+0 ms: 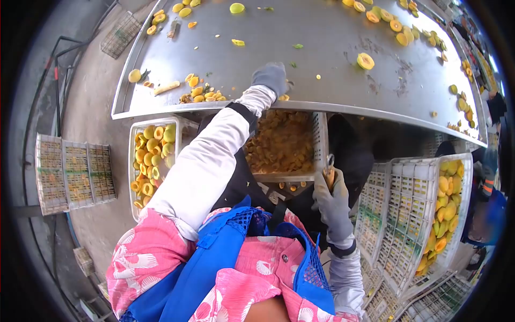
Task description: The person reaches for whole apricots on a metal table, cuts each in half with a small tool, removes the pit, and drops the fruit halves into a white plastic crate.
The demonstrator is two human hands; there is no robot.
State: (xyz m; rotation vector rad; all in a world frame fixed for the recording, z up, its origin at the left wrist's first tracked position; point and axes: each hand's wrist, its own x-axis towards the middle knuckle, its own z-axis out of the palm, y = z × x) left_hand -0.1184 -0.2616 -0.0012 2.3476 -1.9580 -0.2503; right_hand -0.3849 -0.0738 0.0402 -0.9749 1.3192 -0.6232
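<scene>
My left hand [272, 79], in a grey glove, is over the metal table [300, 70] near its front edge. Its fingers are curled; what they hold, if anything, is hidden. A small orange fruit piece [284, 97] lies just below it. Gripped upright in my gloved right hand [333, 204] is a tool [329, 170] with a wooden handle and a metal loop, in front of the table. Under the table edge, between my legs, sits a crate of brown pits and scraps [281, 142]. A yellow-green fruit half [365, 61] rests on the tabletop.
A white crate of fruit halves [155, 155] stands left of my knees. Stacked crates [407, 214] holding more halves are at the right. Another crate stack [75, 174] is on the floor far left. Fruit pieces [201, 92] lie on the table's left front.
</scene>
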